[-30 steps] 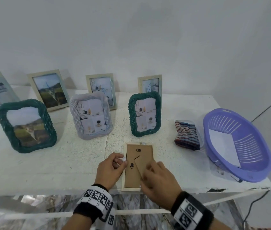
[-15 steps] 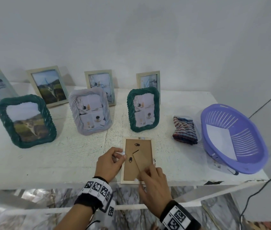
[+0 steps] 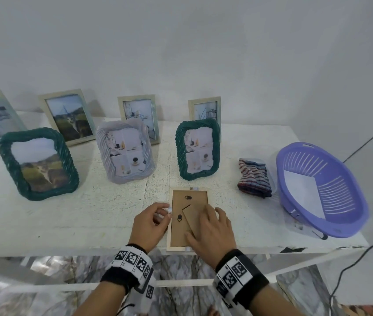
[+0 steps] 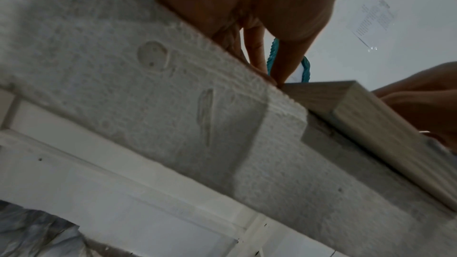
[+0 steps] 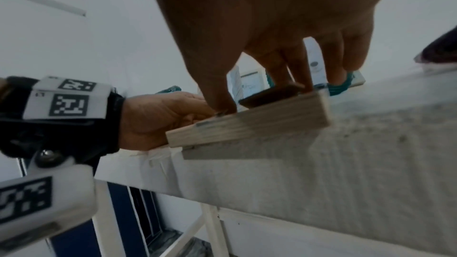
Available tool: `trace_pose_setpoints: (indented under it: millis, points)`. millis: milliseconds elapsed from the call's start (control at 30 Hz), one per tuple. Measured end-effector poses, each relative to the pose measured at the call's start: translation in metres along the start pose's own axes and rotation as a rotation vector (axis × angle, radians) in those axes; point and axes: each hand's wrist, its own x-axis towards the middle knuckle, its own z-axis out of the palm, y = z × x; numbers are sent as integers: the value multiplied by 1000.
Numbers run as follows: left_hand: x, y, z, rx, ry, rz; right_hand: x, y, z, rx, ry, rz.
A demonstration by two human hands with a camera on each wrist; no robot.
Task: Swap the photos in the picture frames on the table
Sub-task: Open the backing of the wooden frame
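Picture frames are stood in two rows on the white desk (image 3: 103, 215), and one pale wooden frame (image 3: 189, 221) is laid face down at the near edge, its brown backing board turned up and its near end seen to overhang the edge slightly in the wrist views. A purple basket (image 3: 321, 190) holding a white sheet is placed at the far right, with a striped folded cloth (image 3: 254, 177) just beside it. In the front row, a large green woven frame (image 3: 38, 164) is set at the left, a lilac woven frame (image 3: 125, 152) in the middle and a smaller green woven frame (image 3: 198, 149) behind the flat one. The right hand (image 3: 213, 231) is laid on the backing board, fingers (image 5: 296, 69) fairly straight and pressed onto the brown stand flap. The left hand (image 3: 150, 224) is placed against the flat frame's left edge, its fingers curled and its thumb and fingertip closed on that edge.
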Motion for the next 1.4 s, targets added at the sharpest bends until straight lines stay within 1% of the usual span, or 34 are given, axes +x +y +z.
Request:
trace_pose_setpoints:
  millis: [33,100,167,300,467,567,667,767,833,900,967,1000,1033,1100,1167,1267,1400]
  points:
    - [0,0,0,1,-2,0,1,-1,2,15,-8,5]
    - [1,0,-1,3,-11,-2,4,-3,1,31,24,18]
    - [0,0,-1,1,-18,-3,7,-3,-3,32,5,45]
    - [0,1,-2,-10,-13,-3,10,7,-23,77,52,71]
    - [-1,3,-1,-33,-13,-12,5,46,-48,133,116,127]
    - [-1,1,-1,-35,-16,-12,-3,74,-51,136,86,193]
    - [-1,-1,-1,-31,-13,-15,-6,93,-39,106,46,237]
    - [-1,-2,-1,-21,-5,-12,-9,103,-25,47,-8,232]
    - [0,-2,-1,-19,-3,-14,-11,106,-20,24,-12,228]
    - [-1,-3,-1,-17,4,-16,-13,101,-19,34,51,204]
    - [-1,-3,-1,-17,5,-18,-11,86,-21,104,127,131]
    - [0,-3,-1,-15,1,-20,-10,76,-22,146,113,82]
    - [0,-3,-1,-16,-6,-21,-8,65,-22,170,64,31]
    - [0,-3,-2,-25,-22,-24,-2,45,-17,149,-68,-49]
    - [0,-2,-2,-22,-30,-30,8,31,-9,122,-152,-86]
    - [0,-1,-2,-24,-29,-37,20,21,4,73,-204,-91]
    - [0,1,-3,-1,-38,-29,27,21,9,32,-234,-99]
